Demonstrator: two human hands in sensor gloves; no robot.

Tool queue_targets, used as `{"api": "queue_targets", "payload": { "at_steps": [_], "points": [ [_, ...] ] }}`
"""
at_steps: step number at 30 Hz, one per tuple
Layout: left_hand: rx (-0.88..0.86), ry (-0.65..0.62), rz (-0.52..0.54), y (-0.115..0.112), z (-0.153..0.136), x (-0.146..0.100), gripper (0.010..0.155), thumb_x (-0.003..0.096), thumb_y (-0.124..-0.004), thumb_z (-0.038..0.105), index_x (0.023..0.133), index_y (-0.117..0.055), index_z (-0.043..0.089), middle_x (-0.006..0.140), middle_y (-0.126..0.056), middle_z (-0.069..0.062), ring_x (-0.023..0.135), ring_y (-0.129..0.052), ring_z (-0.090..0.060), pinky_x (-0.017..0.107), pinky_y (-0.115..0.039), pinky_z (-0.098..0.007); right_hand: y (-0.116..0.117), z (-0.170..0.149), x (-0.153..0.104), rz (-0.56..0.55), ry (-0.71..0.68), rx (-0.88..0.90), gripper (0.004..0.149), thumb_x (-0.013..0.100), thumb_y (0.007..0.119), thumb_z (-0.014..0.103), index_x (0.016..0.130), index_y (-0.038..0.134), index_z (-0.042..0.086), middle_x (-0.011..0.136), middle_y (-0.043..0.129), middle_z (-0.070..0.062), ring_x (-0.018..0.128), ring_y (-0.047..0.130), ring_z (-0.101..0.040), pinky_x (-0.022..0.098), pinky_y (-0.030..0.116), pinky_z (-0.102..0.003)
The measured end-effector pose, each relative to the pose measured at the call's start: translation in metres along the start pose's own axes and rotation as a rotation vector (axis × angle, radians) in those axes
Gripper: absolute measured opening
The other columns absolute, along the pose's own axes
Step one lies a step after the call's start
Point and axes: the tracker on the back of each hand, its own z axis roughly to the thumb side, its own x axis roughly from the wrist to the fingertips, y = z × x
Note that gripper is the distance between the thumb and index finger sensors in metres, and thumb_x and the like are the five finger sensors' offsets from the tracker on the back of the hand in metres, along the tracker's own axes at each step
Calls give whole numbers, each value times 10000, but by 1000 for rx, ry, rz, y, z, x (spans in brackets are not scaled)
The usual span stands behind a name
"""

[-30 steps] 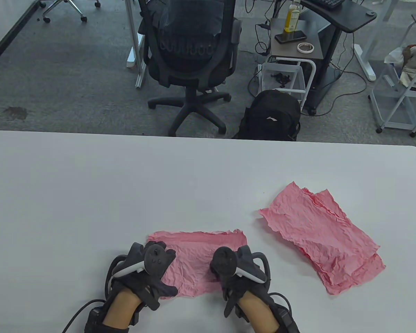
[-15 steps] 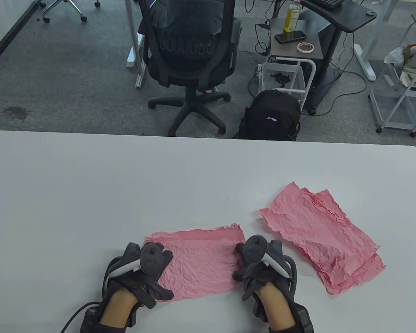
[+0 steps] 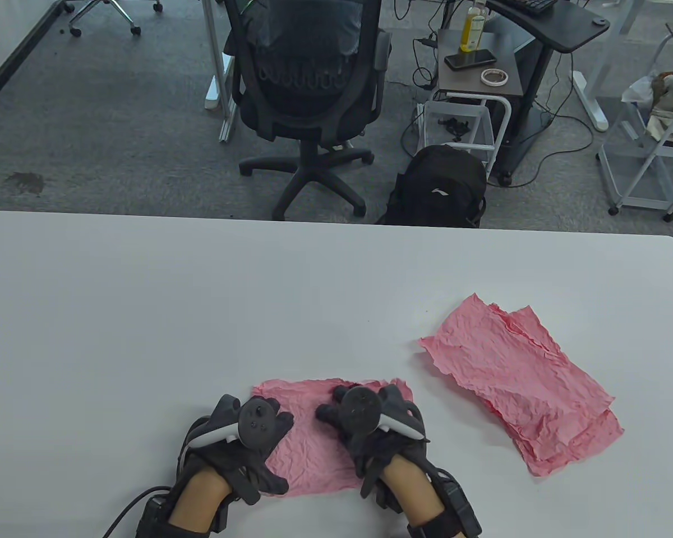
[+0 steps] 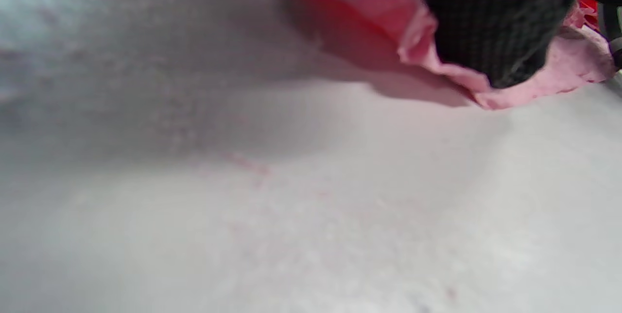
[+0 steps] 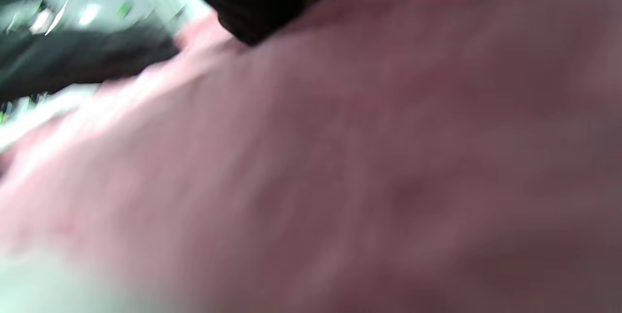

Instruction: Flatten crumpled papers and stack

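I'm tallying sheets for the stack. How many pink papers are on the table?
3 visible: one sheet lies under both hands at the near edge, and the stack to its right shows two overlapping sheets. More could be hidden beneath that stack.

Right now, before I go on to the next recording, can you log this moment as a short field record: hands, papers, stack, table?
left hand: left hand rests on the left part of the wrinkled pink paper sheet
right hand: right hand lies on the same sheet, right of the left hand
sheet state: spread flat, creased, near the table's front edge
stack: pile of flattened pink papers, apart to the right, untouched
surface: white table
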Motion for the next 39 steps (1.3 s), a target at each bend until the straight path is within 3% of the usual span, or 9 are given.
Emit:
{"api": "queue_targets", "payload": {
  "at_steps": [4, 7, 12, 15, 18, 27, 32, 36, 39],
  "points": [
    [-1, 0, -1, 1, 0, 1, 1083, 377, -878, 659, 1130, -192, 292, 1123, -7, -50, 1100, 26, -352, 740, -105, -663, -17, -47, -9, -29, 149, 113, 581, 499, 691, 199, 1038, 500, 299, 1143, 246, -84, 1018, 158, -375, 690, 237, -585],
    [4, 3, -2, 0, 0, 0, 1081, 381, -870, 668, 1130, -186, 295, 1123, -2, -50, 1101, 26, -348, 742, -107, -661, -19, -47, -12, -61, 138, 74, 581, 499, 699, 186, 1040, 499, 255, 1137, 257, -141, 1008, 179, -425, 689, 270, -606],
    [12, 46, 24, 2, -6, 0, 1062, 403, -824, 694, 1132, -173, 281, 1127, -6, -63, 1101, 23, -371, 746, -124, -665, -18, 7, -26, -171, -184, -62, 602, 479, 763, 187, 1037, 537, 175, 1138, 328, -157, 1020, 229, -436, 685, 312, -632],
    [-12, 56, 35, 2, -10, -1, 1060, 406, -819, 697, 1134, -171, 279, 1127, -1, -61, 1100, 14, -369, 744, -112, -663, 9, 47, -26, -20, -299, -120, 588, 476, 763, 182, 1030, 566, 169, 1128, 423, -184, 1010, 350, -468, 676, 411, -632],
    [-10, 66, 38, 2, -11, -1, 1064, 403, -817, 698, 1134, -169, 278, 1128, -2, -64, 1101, 11, -373, 744, -117, -665, 23, 44, -19, 214, -144, -168, 628, 489, 679, 176, 1043, 396, 261, 1127, 192, -107, 1005, 171, -422, 688, 304, -592],
    [-65, 76, 1, 0, -24, -7, 1110, 363, -872, 677, 1118, -150, 303, 1108, 32, -32, 1086, 67, -335, 733, -67, -652, -18, -60, -31, 86, 177, 189, 675, 449, 739, 142, 1033, 418, 245, 1116, 172, -58, 984, 83, -378, 666, 180, -568],
    [-47, 91, -16, 0, -21, -7, 1122, 368, -864, 684, 1113, -122, 292, 1102, 55, -41, 1079, 88, -347, 733, -65, -663, -25, -57, -38, 20, 249, 99, 706, 458, 799, 189, 1036, 396, 144, 1111, 187, -165, 982, 119, -452, 661, 221, -643],
    [-36, 94, -19, 1, -19, -6, 1123, 370, -868, 678, 1114, -129, 277, 1103, 47, -55, 1078, 79, -356, 735, -78, -665, -23, -6, -34, -96, -50, -79, 667, 441, 820, 155, 1020, 492, 98, 1113, 300, -187, 987, 220, -477, 666, 317, -633],
    [-43, 98, -17, 1, -20, -6, 1123, 370, -865, 680, 1113, -127, 275, 1101, 46, -49, 1077, 79, -356, 735, -77, -663, 3, 38, -29, -9, -245, -148, 624, 428, 803, 106, 1002, 559, 105, 1100, 409, -209, 972, 368, -504, 658, 472, -607]
  ]
}}
